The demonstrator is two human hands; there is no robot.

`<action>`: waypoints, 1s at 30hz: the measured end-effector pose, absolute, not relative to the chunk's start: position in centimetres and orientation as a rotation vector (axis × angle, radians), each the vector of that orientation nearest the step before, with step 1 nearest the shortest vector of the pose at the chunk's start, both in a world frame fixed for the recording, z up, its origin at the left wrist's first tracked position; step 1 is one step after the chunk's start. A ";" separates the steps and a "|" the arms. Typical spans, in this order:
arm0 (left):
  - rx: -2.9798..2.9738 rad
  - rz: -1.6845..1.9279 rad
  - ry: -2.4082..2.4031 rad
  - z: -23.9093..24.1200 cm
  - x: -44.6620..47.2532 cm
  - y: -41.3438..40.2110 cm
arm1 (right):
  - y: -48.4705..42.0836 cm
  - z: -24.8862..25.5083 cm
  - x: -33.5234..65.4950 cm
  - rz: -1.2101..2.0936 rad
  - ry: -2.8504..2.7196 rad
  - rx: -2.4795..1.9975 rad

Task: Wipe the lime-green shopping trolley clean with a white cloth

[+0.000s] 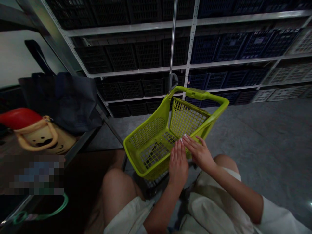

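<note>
A lime green plastic basket cart (146,133) stands on the floor right in front of my knees, tilted, with nothing visible inside. My left hand (177,162) lies flat on its near rim, fingers stretched out and together. My right hand (198,151) rests beside it on the same rim, fingers extended toward the mesh wall. Neither hand holds anything. The cart's green handle bar (202,95) is at the far side, and a grey metal pole (172,42) rises behind it.
Metal shelving (170,68) with several rows of dark and blue crates fills the background. At left a shelf carries a dark bag (68,100) and a red-capped beige bag with a face (41,135). A green cord (48,211) hangs low left. Grey floor (263,143) spreads to the right.
</note>
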State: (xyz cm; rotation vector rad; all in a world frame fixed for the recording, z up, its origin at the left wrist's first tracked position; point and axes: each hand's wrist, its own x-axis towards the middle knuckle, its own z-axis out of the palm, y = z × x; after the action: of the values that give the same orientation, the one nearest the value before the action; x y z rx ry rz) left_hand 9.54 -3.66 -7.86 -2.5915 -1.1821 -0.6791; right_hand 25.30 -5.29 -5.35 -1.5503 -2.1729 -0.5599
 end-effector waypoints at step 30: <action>-2.548 -0.712 -1.178 -7.9 10.0 -3.7 | -4.8 -5.9 24.3 -0.672 -2.042 -1.621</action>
State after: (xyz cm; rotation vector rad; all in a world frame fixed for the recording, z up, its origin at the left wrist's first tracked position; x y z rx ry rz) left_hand 9.99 -3.71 -7.86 -2.5482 -1.1781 -0.7118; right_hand 24.27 -4.77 -5.88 -1.6209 -2.0421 -0.6722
